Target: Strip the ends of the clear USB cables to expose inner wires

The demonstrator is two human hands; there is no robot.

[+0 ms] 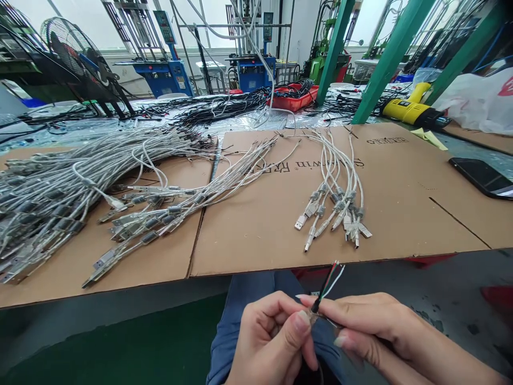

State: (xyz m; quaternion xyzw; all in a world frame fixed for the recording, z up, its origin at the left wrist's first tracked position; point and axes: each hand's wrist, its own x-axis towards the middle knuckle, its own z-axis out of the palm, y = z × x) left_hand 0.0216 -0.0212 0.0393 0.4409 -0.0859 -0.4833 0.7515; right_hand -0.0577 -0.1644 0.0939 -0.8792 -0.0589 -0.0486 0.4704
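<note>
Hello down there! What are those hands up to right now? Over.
Left hand pinching cable end, thin wires pointing up. Right hand close against it. Other cables lie beyond, on cardboard; nothing seen blocking the wires.

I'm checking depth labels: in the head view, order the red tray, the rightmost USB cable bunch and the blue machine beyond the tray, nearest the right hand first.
1. USB cable bunch, on the cardboard ahead.
2. Red tray, farther ahead, past the cardboard.
3. Blue machine, background, ahead and leftward.
</note>
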